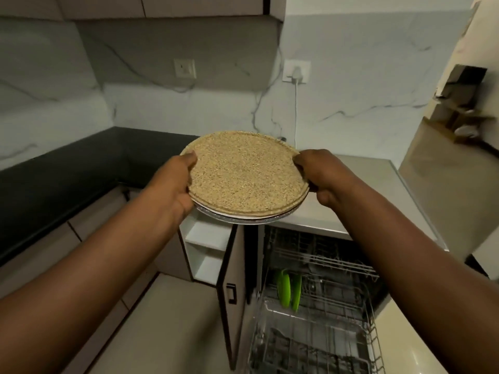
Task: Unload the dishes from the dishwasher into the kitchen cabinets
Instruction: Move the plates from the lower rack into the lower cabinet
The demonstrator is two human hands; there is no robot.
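A stack of plates [247, 174], the top ones speckled tan and a grey-rimmed white one underneath, is held level at chest height. My left hand [172, 184] grips its left edge and my right hand [321, 176] grips its right edge. Below, the dishwasher [310, 306] stands open with its wire racks pulled out. Two green plates [290, 291] stand upright in the lower rack. A low cabinet [208, 252] left of the dishwasher has its door [229, 292] swung open, showing white shelves.
A black countertop [62, 179] runs along the left and back. A beige counter [364, 190] lies over the dishwasher. A plugged-in wall socket [296, 71] with a white cord is on the marble backsplash. Upper cabinets [167, 6] hang overhead. Tan floor lies below.
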